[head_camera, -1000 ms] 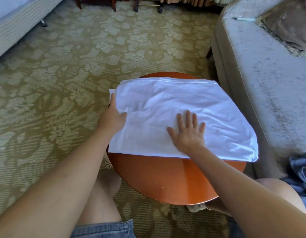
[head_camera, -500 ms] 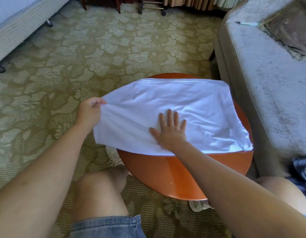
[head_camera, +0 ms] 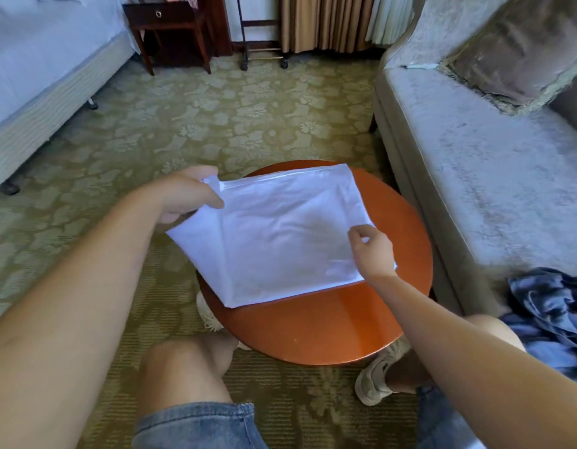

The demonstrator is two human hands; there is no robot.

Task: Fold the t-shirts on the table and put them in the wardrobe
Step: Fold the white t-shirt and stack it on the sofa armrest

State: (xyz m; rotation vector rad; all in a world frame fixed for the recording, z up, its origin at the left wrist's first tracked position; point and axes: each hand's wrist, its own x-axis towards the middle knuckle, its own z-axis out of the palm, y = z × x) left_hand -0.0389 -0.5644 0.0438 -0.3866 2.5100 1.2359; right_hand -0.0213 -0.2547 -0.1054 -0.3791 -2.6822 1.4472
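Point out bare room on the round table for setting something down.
Widest bare patch: the table's near crescent, between the white t-shirt's near edge and the rim. A narrower strip follows the rim beside the sofa. The rest is crowded: t-shirt, left hand and right hand gripping its sides.

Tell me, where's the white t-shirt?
In the head view, the white t-shirt lies on the round table, left hand gripping its left edge, right hand pinching its right.

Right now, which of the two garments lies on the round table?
The white t-shirt, spread on the orange table; the blue garment lies crumpled off it, at the right.
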